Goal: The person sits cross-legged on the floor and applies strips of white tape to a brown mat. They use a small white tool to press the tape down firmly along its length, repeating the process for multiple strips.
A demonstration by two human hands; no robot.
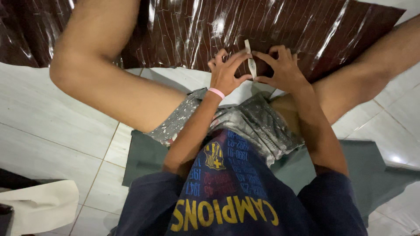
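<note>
I sit on a tiled floor with my legs spread around a glossy dark brown sheet (192, 26) with thin pale lines drawn across it. My left hand (227, 72), a pink band at the wrist, and my right hand (282, 67) meet at the sheet's near edge. Between them stands a small flat white tool (251, 61), pinched by the fingers of both hands and pressed against the sheet. My fingertips also rest on the sheet's edge.
My bare left knee (83, 65) lies over the sheet's left part and my right leg (372, 74) crosses its right corner. I sit on a grey-green mat (144, 157). A cream cloth (39, 205) lies at the lower left on white floor tiles (43, 126).
</note>
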